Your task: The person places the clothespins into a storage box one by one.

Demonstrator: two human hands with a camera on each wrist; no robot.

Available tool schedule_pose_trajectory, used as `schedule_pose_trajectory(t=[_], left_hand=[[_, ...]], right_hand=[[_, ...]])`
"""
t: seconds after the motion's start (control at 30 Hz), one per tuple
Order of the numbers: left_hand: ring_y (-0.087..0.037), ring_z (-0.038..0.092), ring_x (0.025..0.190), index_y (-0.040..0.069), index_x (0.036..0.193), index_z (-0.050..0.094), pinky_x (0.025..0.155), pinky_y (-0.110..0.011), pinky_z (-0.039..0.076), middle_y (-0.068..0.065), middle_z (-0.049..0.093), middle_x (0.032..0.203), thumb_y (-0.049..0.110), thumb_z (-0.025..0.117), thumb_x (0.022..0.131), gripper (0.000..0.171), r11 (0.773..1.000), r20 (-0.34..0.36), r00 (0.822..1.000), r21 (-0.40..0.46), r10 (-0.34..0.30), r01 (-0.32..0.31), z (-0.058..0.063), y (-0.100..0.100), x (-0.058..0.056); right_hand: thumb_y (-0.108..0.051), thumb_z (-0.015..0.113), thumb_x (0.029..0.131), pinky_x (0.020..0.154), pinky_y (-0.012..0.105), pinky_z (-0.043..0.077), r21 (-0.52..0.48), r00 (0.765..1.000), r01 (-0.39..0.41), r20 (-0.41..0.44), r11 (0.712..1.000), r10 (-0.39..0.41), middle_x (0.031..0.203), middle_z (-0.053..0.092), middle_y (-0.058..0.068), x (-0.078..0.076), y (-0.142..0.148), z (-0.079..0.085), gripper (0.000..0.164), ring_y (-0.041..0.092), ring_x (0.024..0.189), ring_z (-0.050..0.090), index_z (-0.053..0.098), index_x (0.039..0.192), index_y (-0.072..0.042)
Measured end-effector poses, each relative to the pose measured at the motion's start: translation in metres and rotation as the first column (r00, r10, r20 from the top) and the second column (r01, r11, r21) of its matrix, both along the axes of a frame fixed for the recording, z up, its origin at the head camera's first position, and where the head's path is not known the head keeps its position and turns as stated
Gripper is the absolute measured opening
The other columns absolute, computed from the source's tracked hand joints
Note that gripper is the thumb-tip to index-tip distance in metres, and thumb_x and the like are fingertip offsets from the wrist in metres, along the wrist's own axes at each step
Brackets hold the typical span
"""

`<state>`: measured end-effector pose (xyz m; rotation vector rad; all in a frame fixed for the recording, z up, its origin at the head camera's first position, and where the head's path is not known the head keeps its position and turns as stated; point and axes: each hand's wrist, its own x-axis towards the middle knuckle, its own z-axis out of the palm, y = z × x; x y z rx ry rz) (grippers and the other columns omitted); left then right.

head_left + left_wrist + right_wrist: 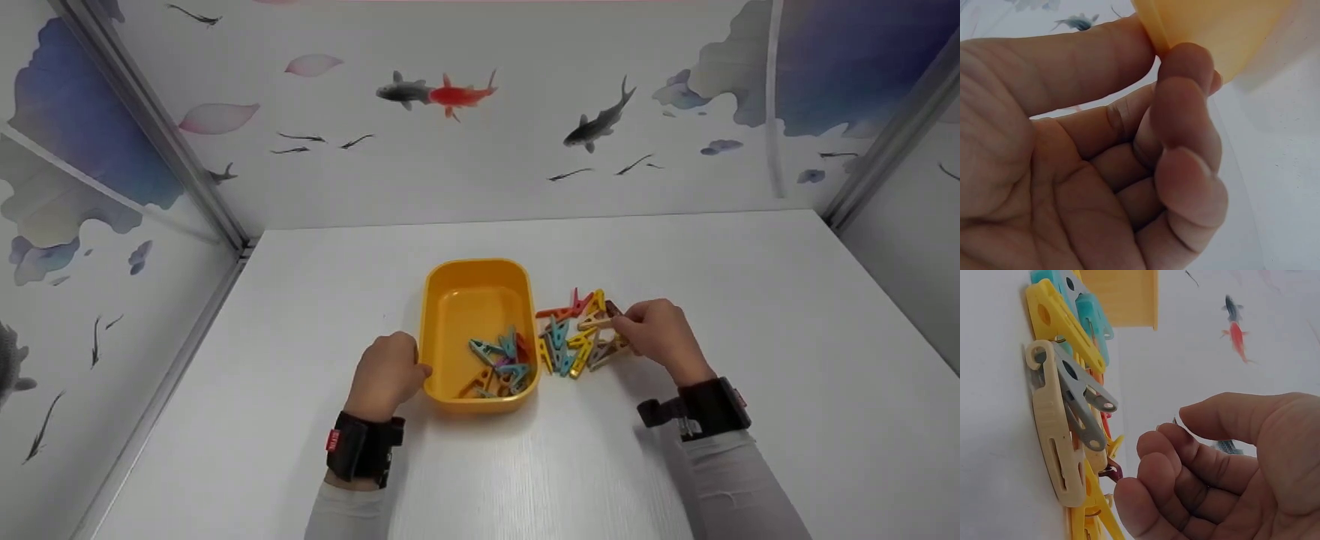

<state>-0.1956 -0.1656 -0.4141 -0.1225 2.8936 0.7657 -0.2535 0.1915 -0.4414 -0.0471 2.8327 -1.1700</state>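
Observation:
My left hand [384, 375] pinches the near left rim of a yellow plastic box [454, 311] between thumb and fingertips. Inside the box, several coloured clothespins [485, 349] lie heaped at its near right end. Beside its right wall is a loose pile of clothespins in yellow, teal, grey, red and beige. My right hand [660, 337] is at the right side of that pile, fingers bent and thumb apart from them. In the right wrist view, nothing shows between thumb and fingertips, and a beige clothespin [1053, 433] and a grey clothespin [1075, 391] lie close by.
The white table [300, 300] extends around the box and the pile. A white back wall [480, 165] printed with fish stands behind it, and printed side walls rise at the left and right. Each wrist wears a black strap [716, 409].

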Motion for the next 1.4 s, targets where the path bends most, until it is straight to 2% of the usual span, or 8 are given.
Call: schedule_pose_trajectory(t=[0.3, 0.53, 0.77, 0.93, 1.17, 1.3, 1.4], left_hand=[[-0.018, 0.050, 0.059, 0.000, 0.084, 0.067, 0.054, -0.028, 0.038, -0.003, 0.050, 0.066, 0.007, 0.076, 0.090, 0.013, 1.000, -0.008, 1.000, -0.001, -0.011, 0.011, 0.001, -0.001, 0.001], [-0.019, 0.050, 0.059, 0.001, 0.083, 0.066, 0.055, -0.028, 0.038, -0.004, 0.050, 0.066, 0.006, 0.074, 0.091, 0.013, 1.000, 0.003, 1.000, 0.002, -0.014, 0.014, 0.001, -0.001, 0.002], [-0.020, 0.051, 0.061, 0.001, 0.085, 0.066, 0.056, -0.029, 0.039, -0.005, 0.052, 0.068, 0.008, 0.074, 0.092, 0.013, 1.000, 0.011, 1.000, 0.007, -0.009, 0.008, 0.002, -0.001, 0.001], [-0.020, 0.051, 0.062, 0.000, 0.087, 0.067, 0.057, -0.029, 0.040, -0.005, 0.053, 0.069, 0.008, 0.075, 0.091, 0.013, 1.000, 0.017, 1.000, 0.004, -0.003, 0.003, 0.001, -0.001, 0.002], [-0.021, 0.052, 0.062, 0.000, 0.089, 0.067, 0.057, -0.029, 0.040, -0.006, 0.053, 0.069, 0.009, 0.076, 0.091, 0.013, 1.000, 0.028, 1.000, 0.012, 0.010, -0.010, 0.000, 0.000, 0.001], [-0.021, 0.052, 0.062, 0.000, 0.089, 0.067, 0.057, -0.030, 0.040, -0.006, 0.053, 0.070, 0.009, 0.076, 0.091, 0.014, 1.000, 0.027, 1.000, 0.013, 0.008, -0.008, 0.001, -0.001, 0.000], [-0.021, 0.052, 0.063, 0.000, 0.089, 0.067, 0.058, -0.030, 0.040, -0.006, 0.053, 0.070, 0.009, 0.077, 0.091, 0.014, 1.000, 0.027, 1.000, 0.006, 0.010, -0.010, 0.001, -0.001, -0.001]], right_hand=[[-0.024, 0.062, 0.101, 0.052, 0.029, 0.035, 0.084, 0.999, -0.005, 0.043, 0.996, 0.001, 0.057, 0.053, 0.000, -0.002, -0.002, -0.004, 0.036, 0.015, 0.054, 0.047, 0.072, 0.078, 0.002], [-0.021, 0.061, 0.100, 0.052, 0.028, 0.037, 0.126, 0.998, 0.023, 0.059, 0.992, -0.031, 0.063, 0.056, 0.001, -0.002, -0.006, -0.009, 0.032, 0.016, 0.057, 0.048, 0.073, 0.082, 0.002], [-0.016, 0.061, 0.095, 0.050, 0.028, 0.035, 0.171, 0.998, 0.026, 0.051, 0.985, -0.035, 0.060, 0.053, 0.001, -0.003, -0.008, -0.010, 0.027, 0.016, 0.054, 0.047, 0.070, 0.077, 0.001], [-0.016, 0.061, 0.095, 0.050, 0.028, 0.035, 0.163, 0.994, 0.033, 0.101, 0.986, -0.050, 0.060, 0.050, 0.000, -0.006, -0.009, -0.014, 0.024, 0.015, 0.054, 0.046, 0.067, 0.076, -0.002], [-0.014, 0.060, 0.093, 0.048, 0.027, 0.033, 0.119, 0.991, 0.032, 0.124, 0.992, -0.047, 0.056, 0.043, -0.002, -0.009, -0.006, -0.017, 0.025, 0.014, 0.051, 0.042, 0.065, 0.072, -0.003], [-0.017, 0.059, 0.096, 0.050, 0.028, 0.036, 0.076, 0.990, 0.033, 0.135, 0.997, -0.043, 0.056, 0.046, -0.001, -0.010, -0.004, -0.013, 0.026, 0.015, 0.052, 0.044, 0.069, 0.077, -0.002], [-0.021, 0.061, 0.099, 0.052, 0.029, 0.037, 0.047, 0.993, 0.033, 0.108, 0.998, -0.038, 0.057, 0.052, 0.000, -0.009, -0.005, -0.009, 0.032, 0.016, 0.054, 0.047, 0.070, 0.078, 0.000]])
